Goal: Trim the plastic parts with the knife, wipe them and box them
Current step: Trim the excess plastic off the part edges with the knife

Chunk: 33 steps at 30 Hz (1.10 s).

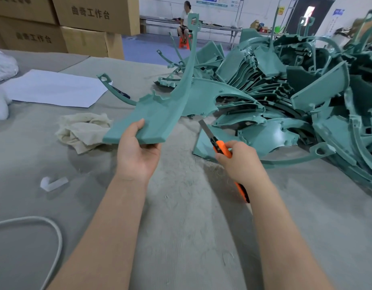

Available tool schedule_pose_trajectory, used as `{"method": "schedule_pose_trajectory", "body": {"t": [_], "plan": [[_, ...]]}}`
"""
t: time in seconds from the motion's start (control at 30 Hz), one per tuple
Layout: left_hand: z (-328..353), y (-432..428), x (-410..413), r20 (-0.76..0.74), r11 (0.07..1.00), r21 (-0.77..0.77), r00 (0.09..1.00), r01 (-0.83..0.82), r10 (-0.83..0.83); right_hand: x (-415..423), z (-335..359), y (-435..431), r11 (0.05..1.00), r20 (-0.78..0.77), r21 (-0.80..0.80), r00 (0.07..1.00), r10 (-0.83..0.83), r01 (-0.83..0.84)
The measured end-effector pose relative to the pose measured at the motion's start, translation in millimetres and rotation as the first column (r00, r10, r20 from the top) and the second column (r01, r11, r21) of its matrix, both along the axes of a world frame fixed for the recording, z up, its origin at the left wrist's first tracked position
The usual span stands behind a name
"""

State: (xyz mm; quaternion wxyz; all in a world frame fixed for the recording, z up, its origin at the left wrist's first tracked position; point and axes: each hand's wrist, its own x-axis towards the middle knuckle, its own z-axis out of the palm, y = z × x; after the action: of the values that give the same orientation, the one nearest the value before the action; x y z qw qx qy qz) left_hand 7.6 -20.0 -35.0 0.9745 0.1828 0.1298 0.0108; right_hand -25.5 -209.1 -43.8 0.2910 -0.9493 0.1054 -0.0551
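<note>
Over grey table (180, 222), left hand (137, 155) grips teal part (160, 114); right hand (241, 162) clasps knife (219, 146), handle mostly hidden.

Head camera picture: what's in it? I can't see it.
The left hand holds up a teal plastic part; the right hand grips an orange knife, blade out. A pile of parts lies right, a rag left.

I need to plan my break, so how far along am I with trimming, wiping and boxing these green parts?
Early. Done: no boxed part is in view. In hand: left hand holds one part, right hand grips the knife, blade out near its edge. Left: trim it, wipe it with the rag, box it, then the big pile.
</note>
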Motion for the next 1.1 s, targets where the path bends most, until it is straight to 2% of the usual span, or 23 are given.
{"method": "schedule_pose_trajectory", "body": {"t": [0.07, 0.13, 0.23, 0.33, 0.53, 0.63, 0.87, 1.1], "plan": [[-1, 0, 1, -0.009, 0.999, 0.026, 1.000, 0.025, -0.025, 2, -2, -1, 0.997, 0.031, 0.078, 1.000, -0.002, 0.000], [-1, 0, 1, -0.064, 0.996, 0.070, 0.996, 0.063, -0.058, 5, -1, -2, 0.975, 0.130, 0.220, 0.990, -0.052, 0.023], [-3, 2, 2, -0.155, 0.981, 0.125, 0.980, 0.146, -0.126, 6, 4, -4, 0.878, 0.333, 0.478, 0.917, -0.218, 0.035], [-1, 7, 1, -0.168, 0.946, 0.218, 0.964, 0.239, -0.205, 4, 7, -7, 0.782, 0.395, 0.622, 0.847, -0.356, 0.038], [1, 25, 4, -0.212, 0.898, 0.354, 0.958, 0.260, -0.194, 0, 9, -14, 0.835, 0.562, 0.549, 0.721, -0.405, 0.042], [1, 33, 4, -0.225, 0.872, 0.384, 0.947, 0.303, -0.229, -2, 9, -15, 0.836, 0.589, 0.547, 0.689, -0.422, 0.044], [2, 45, -1, -0.251, 0.798, 0.408, 0.895, 0.443, -0.369, -7, 11, -13, 0.828, 0.595, 0.561, 0.690, -0.411, 0.010], [-2, 47, 0, -0.252, 0.796, 0.397, 0.888, 0.457, -0.384, -8, 12, -12, 0.831, 0.588, 0.555, 0.719, -0.371, -0.024]]}}
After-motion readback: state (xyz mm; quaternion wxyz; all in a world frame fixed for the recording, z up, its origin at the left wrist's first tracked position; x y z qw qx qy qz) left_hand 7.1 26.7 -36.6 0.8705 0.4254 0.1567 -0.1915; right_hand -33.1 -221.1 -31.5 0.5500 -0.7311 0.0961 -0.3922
